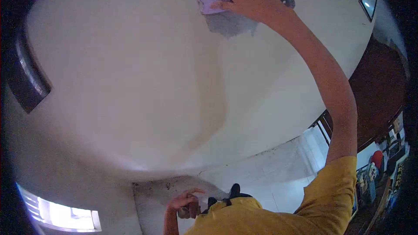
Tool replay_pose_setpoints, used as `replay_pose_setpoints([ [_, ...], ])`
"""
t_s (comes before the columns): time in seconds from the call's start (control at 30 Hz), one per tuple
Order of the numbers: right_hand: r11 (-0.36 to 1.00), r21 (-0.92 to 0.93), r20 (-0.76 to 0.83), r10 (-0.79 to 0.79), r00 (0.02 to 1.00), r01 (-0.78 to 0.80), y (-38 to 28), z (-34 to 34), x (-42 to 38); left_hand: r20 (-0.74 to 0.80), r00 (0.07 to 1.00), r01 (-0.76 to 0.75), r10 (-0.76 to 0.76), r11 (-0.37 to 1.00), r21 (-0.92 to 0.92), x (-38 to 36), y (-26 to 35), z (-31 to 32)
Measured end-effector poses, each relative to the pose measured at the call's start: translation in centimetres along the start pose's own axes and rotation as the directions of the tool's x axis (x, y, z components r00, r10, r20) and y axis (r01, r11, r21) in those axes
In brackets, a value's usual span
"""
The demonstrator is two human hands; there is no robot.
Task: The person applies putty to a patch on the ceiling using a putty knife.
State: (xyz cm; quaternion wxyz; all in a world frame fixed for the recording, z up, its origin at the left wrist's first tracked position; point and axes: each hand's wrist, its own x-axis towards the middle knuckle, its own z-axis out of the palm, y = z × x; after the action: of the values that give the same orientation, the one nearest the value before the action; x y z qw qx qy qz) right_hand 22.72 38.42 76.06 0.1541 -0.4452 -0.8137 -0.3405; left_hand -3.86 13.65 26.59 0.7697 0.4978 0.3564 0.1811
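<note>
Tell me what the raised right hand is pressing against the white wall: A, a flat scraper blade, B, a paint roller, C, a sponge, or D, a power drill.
A: the right hand holds a flat scraper blade against the white wall, right at the grey patch, with the dark handle end sticking out past the hand.
</note>
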Motion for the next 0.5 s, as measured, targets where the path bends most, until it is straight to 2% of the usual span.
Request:
replay_pose_setpoints([
  [0.03, 0.998, -0.060, -0.068, -0.011, 0.998, 0.007, 0.7, 0.6, -0.1, -0.086, 0.996, 0.040, -0.039, 0.999, 0.010, -0.1, -0.6, 0.4],
  [0.1, 0.983, -0.183, -0.205, -0.051, 0.977, 0.013, 1.9, 1.3, -0.3, -0.112, 0.994, -0.001, 0.016, 0.991, 0.133, -0.5, -3.1, 0.1],
  [0.2, 0.966, -0.248, -0.115, 0.041, 0.993, -0.069, 1.5, 0.3, -0.9, -0.056, 0.998, 0.016, -0.022, 0.995, -0.102, -1.6, -2.3, -0.8],
  [0.27, 0.971, -0.232, -0.168, 0.024, 0.986, -0.063, 1.2, 1.4, 0.0, 0.001, 0.991, -0.128, 0.133, 0.958, -0.255, -1.0, -4.8, -1.5],
  [0.3, 0.974, -0.219, -0.182, 0.010, 0.983, -0.051, 1.0, 2.2, -0.1, -0.045, 0.994, -0.103, 0.098, 0.987, -0.123, -0.8, -5.0, -1.2],
  [0.37, 0.979, -0.199, -0.177, 0.007, 0.984, -0.043, 1.1, 1.7, -0.7, -0.164, 0.985, -0.031, 0.058, 0.987, 0.160, -0.3, 0.4, -0.5],
  [0.5, 0.993, -0.108, -0.104, 0.031, 0.994, -0.042, 3.5, -0.4, -1.1, -0.106, 0.993, 0.056, -0.049, 0.996, 0.064, 0.0, 3.6, -0.7],
])
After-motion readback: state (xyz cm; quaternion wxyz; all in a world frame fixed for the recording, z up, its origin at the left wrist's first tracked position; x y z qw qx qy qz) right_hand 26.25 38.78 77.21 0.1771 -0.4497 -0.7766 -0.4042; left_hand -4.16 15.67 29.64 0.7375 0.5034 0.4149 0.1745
